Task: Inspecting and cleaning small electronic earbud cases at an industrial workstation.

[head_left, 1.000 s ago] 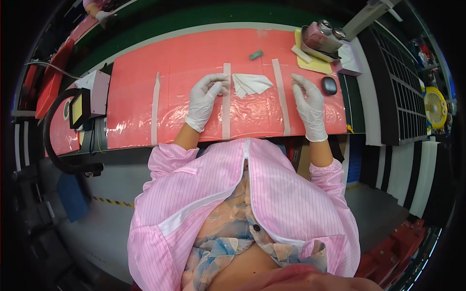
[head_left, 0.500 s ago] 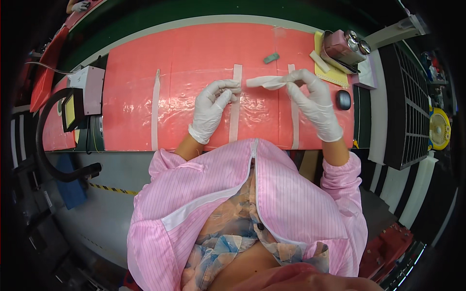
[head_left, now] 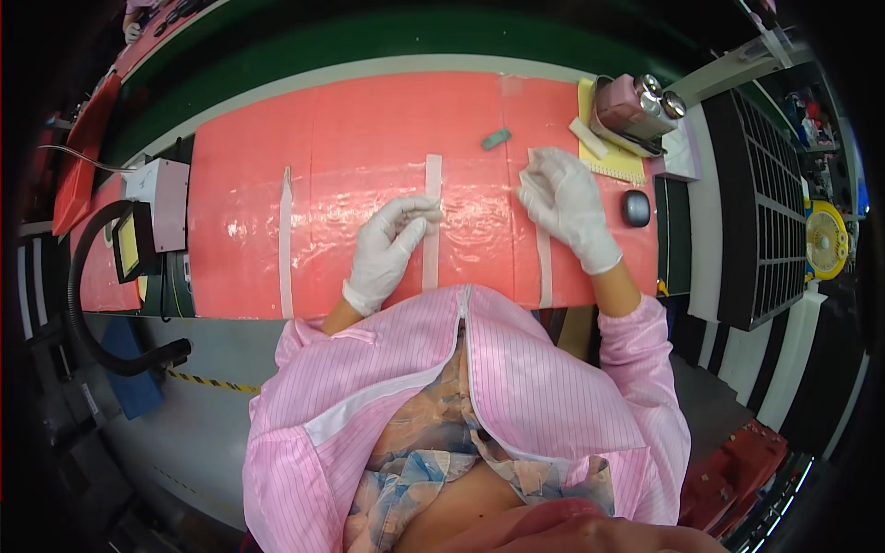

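My left hand [head_left: 383, 251], in a white glove, is held over the pink-red table mat [head_left: 249, 212], beside a pale strip of tape [head_left: 431, 221]. Its thumb and fingertips are brought together, and anything between them is too small to make out. To the right, my gloved right hand [head_left: 573, 210] shows its back, with fingers curled downward above another pale strip [head_left: 545, 272]. Whatever it grips is hidden under the fingers; the white cloth-like piece from before cannot be told apart from the glove. A grey-green block [head_left: 496, 138] lies beyond the two hands.
At the far right, a tray with pink metal-topped bottles [head_left: 634, 103] stands by a yellow notepad [head_left: 613, 166] and a white block [head_left: 588, 137]. A dark mouse-shaped object [head_left: 635, 208] lies nearer. On the left are a white box [head_left: 169, 205] and a bent black hose [head_left: 78, 286].
My right hand has turned palm-down, and the white cloth-like piece it pinched no longer shows. My left hand remains pinched. The whole view has shifted slightly.
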The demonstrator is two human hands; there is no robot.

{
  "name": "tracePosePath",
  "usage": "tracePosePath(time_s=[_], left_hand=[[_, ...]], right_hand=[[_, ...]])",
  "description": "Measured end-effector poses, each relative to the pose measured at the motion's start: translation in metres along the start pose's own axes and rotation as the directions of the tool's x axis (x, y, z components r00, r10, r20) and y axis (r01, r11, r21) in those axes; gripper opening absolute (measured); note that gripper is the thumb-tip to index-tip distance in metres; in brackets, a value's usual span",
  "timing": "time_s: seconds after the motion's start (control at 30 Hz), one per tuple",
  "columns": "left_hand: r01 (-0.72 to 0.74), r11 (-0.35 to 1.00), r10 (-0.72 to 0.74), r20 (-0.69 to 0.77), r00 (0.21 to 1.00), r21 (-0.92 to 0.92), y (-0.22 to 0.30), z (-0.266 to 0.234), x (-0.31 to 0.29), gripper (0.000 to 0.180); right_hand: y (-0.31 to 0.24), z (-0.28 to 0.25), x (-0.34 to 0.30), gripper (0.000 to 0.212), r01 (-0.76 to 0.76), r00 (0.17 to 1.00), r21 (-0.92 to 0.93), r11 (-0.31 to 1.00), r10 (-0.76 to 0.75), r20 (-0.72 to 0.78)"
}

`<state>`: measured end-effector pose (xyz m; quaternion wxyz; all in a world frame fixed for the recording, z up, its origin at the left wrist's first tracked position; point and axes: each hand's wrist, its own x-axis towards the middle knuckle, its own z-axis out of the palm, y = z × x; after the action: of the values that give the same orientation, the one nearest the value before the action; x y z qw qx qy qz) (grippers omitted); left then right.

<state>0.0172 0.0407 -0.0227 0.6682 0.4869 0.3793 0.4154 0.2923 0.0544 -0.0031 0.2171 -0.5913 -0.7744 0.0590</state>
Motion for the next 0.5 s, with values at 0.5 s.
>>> tracePosePath(time_s=[0.5], left_hand=[[-0.394, -0.015, 0.169, 0.390, 0.905, 0.919, 0.109, 0.042, 0.305, 0.050]], right_hand=[[0.003, 0.024, 0.022, 0.009, 0.136, 0.961, 0.357, 0.924, -0.035, -0.276]])
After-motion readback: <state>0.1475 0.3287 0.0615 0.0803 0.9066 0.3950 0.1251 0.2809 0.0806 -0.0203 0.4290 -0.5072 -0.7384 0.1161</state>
